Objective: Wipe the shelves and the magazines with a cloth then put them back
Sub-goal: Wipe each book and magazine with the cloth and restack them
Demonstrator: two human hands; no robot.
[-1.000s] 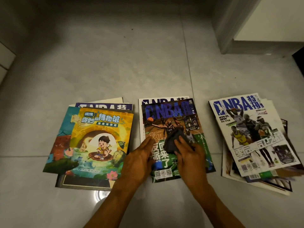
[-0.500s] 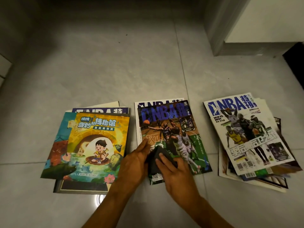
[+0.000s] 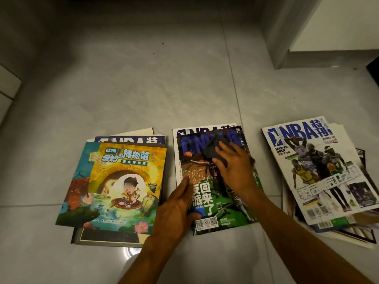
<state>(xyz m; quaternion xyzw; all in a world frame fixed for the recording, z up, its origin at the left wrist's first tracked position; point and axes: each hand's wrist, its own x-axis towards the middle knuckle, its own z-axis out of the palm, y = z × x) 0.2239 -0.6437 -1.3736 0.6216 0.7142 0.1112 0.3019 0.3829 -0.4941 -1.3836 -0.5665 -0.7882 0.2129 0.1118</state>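
Three piles of magazines lie on the grey tiled floor. The middle pile is topped by a dark NBA magazine [image 3: 217, 210] with a green lower half. My right hand [image 3: 233, 167] presses a dark folded cloth [image 3: 215, 149] flat onto the upper part of that cover, fingers straight. My left hand [image 3: 176, 210] rests on the magazine's left edge and holds it down, fingers extended. The left pile is topped by a yellow cartoon children's magazine [image 3: 127, 187]. A white NBA magazine [image 3: 320, 171] tops the right pile.
A white cabinet or wall base with a grey plinth [image 3: 320, 58] stands at the back right. A dark object [image 3: 374, 72] shows at the right edge. Open tiled floor [image 3: 143, 78] stretches behind the piles. A lamp glare [image 3: 131, 251] reflects near my left forearm.
My right hand has slid the cloth from the cover's lower left up to its top. My left hand has stayed on the magazine's left edge.
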